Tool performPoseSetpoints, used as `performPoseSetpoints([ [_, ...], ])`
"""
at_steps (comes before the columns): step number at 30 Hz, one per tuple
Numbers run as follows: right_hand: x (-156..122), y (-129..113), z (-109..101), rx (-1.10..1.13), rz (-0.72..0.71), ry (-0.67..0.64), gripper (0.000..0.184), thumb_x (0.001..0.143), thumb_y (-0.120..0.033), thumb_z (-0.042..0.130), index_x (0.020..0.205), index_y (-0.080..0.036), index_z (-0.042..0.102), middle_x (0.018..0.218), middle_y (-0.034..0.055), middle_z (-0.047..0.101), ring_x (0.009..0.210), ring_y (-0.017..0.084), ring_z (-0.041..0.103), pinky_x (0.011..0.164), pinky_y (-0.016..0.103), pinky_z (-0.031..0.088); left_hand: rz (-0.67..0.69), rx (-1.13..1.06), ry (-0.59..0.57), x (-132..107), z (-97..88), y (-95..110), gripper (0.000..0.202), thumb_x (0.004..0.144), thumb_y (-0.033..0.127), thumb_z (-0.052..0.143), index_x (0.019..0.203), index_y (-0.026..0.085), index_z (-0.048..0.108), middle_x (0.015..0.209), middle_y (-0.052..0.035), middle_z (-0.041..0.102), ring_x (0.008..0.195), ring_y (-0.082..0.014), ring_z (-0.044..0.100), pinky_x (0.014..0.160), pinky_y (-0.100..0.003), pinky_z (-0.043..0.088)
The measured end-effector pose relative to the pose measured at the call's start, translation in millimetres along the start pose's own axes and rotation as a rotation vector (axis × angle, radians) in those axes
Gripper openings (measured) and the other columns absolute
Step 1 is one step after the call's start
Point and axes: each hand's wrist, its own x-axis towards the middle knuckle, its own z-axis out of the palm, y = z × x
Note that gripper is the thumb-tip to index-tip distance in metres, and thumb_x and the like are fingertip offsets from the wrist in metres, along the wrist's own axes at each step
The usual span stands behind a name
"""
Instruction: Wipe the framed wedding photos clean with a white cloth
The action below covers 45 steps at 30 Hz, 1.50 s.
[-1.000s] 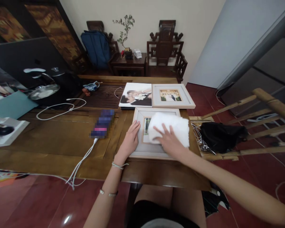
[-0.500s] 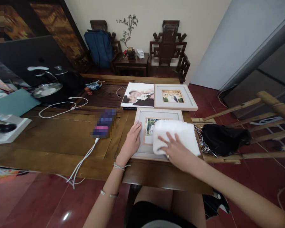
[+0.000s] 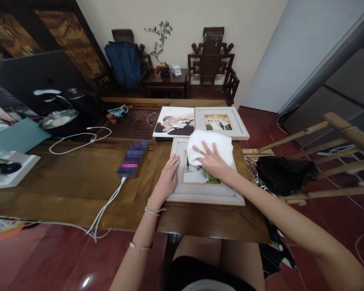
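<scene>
A light wooden picture frame (image 3: 206, 197) lies flat at the near right end of the table, with a photo (image 3: 197, 174) in its middle. My left hand (image 3: 168, 176) rests flat on the frame's left edge, fingers stretched out and close together. My right hand (image 3: 214, 161) has a white towel (image 3: 210, 141), pressed under its spread fingers onto the frame's upper part. The folded towel covers the top of the photo and part of the frame's far border. My right thumb cannot be made out clearly.
Behind lie a photo panel (image 3: 177, 121) and a second frame (image 3: 242, 129). A phone (image 3: 132, 157) with a white cable (image 3: 107, 204) is to the left. Farther left are a kettle (image 3: 81, 103) and a glass-lidded pot (image 3: 59, 117). A black bag (image 3: 285, 176) sits on the right.
My right hand has slid the towel away from me and slightly left, from the frame's lower right to its upper part. More of the photo's lower part shows. My left hand stays put.
</scene>
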Motion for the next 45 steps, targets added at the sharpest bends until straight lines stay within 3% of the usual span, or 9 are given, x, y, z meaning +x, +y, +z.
performPoseSetpoints([
  [4,21.6,9.1,-0.8,-0.03,0.014,0.01,0.047,0.077,0.001,0.045,0.116,-0.017,0.064,0.153,0.006,0.027,0.139,0.044,0.002,0.104,0.075,0.009,-0.005,-0.026,0.023,-0.2,-0.5,1.5,0.039,0.095,0.02,0.035,0.131,0.017,0.052,0.139,-0.0132,0.051,0.138,-0.0233,0.034,0.114,-0.05,0.03],
  [7,6.9,-14.4,-6.2,0.022,-0.015,-0.078,0.044,0.08,-0.002,0.046,0.118,-0.017,0.063,0.153,0.0065,0.028,0.139,0.045,0.006,0.103,0.076,0.012,-0.007,-0.032,0.042,-0.4,1.5,1.1,0.039,0.095,0.023,0.036,0.13,0.016,0.052,0.138,-0.0131,0.051,0.138,-0.023,0.034,0.113,-0.05,0.03],
  [12,-47.2,-65.4,-30.7,0.183,-0.176,-0.276,0.046,0.08,-0.007,0.051,0.122,-0.022,0.06,0.15,0.0071,0.034,0.138,0.043,0.017,0.101,0.072,0.025,-0.071,-0.03,0.059,1.6,2.7,6.7,0.04,0.097,0.027,0.033,0.127,0.014,0.055,0.137,-0.0138,0.052,0.137,-0.0219,0.036,0.114,-0.047,0.029],
  [15,-63.6,-88.8,-40.4,0.238,-0.234,-0.241,0.041,0.083,-0.01,0.05,0.12,-0.023,0.061,0.149,0.0063,0.037,0.137,0.043,0.019,0.102,0.071,0.026,-0.149,-0.071,0.04,2.5,-1.9,14.9,0.044,0.098,0.032,0.029,0.127,0.01,0.055,0.138,-0.0144,0.051,0.138,-0.0209,0.035,0.116,-0.044,0.027],
  [18,-55.8,-98.7,-36.8,0.213,-0.227,-0.17,0.035,0.086,-0.013,0.047,0.116,-0.021,0.064,0.149,0.0065,0.037,0.137,0.042,0.02,0.104,0.069,0.023,-0.199,-0.144,0.018,1.4,-7.0,19.6,0.049,0.099,0.036,0.024,0.132,0.013,0.051,0.142,-0.0111,0.047,0.139,-0.0192,0.031,0.117,-0.041,0.024],
  [25,8.1,-61.9,-15.2,0.004,-0.106,-0.013,0.03,0.09,-0.013,0.042,0.101,-0.017,0.07,0.149,0.0086,0.037,0.14,0.035,0.02,0.111,0.061,0.016,-0.133,-0.129,-0.028,-2.2,-7.5,13.3,0.053,0.099,0.039,0.025,0.147,0.018,0.024,0.155,-0.0096,0.023,0.143,-0.0185,0.02,0.118,-0.042,0.017],
  [32,48.8,-10.3,-13.3,-0.103,0.048,0.058,0.03,0.084,-0.006,0.049,0.101,-0.018,0.071,0.146,0.0065,0.041,0.141,0.033,0.017,0.112,0.06,0.014,-0.078,-0.044,-0.048,-1.0,-4.3,7.1,0.051,0.097,0.034,0.031,0.144,0.012,0.032,0.151,-0.0156,0.031,0.142,-0.0221,0.024,0.117,-0.046,0.02],
  [40,-23.6,48.1,-22.2,-0.267,0.21,-0.009,0.037,0.079,0.002,0.045,0.092,-0.017,0.073,0.137,0.0062,0.053,0.136,0.035,0.03,0.108,0.062,0.023,-0.026,-0.023,0.031,-2.4,3.9,-3.3,0.048,0.091,0.01,0.031,0.137,0.015,0.044,0.146,-0.0142,0.042,0.14,-0.0209,0.029,0.116,-0.047,0.026],
  [45,-83.7,12.4,-36.4,-0.22,0.197,-0.153,0.033,0.073,0.001,0.05,0.091,-0.013,0.074,0.141,0.0117,0.048,0.134,0.04,0.031,0.107,0.058,0.028,-0.016,-0.009,0.065,-2.7,5.5,-1.8,0.049,0.089,0.006,0.032,0.135,0.013,0.047,0.144,-0.0157,0.044,0.139,-0.0216,0.031,0.115,-0.047,0.028],
])
